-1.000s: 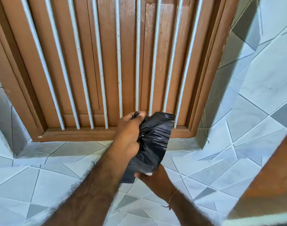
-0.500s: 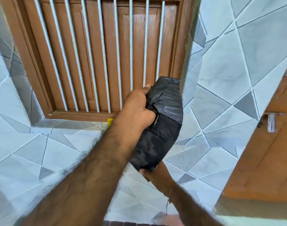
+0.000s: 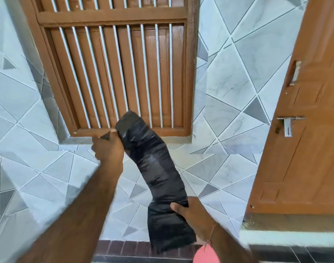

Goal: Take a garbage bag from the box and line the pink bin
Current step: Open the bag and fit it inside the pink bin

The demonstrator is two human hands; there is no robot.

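A folded black garbage bag (image 3: pixel 156 168) stretches as a long flat strip between my two hands in front of the tiled wall. My left hand (image 3: pixel 108 148) grips its upper end near the window's bottom rail. My right hand (image 3: pixel 192 213) pinches the strip lower down, with the bag's tail hanging below it. A curved pink edge, likely the pink bin (image 3: pixel 206 255), shows at the bottom of the view under my right wrist. The box is not in view.
A wooden window (image 3: pixel 116 73) with white metal bars fills the wall ahead. An open wooden door (image 3: pixel 299 130) with a metal latch stands at the right. Grey and white tiles cover the wall, with a dark brick-pattern floor strip below.
The bag has been pulled out from a bunched wad into a long strip; my right hand dropped lower and my left moved left. The view shifted, showing the door and a pink edge.
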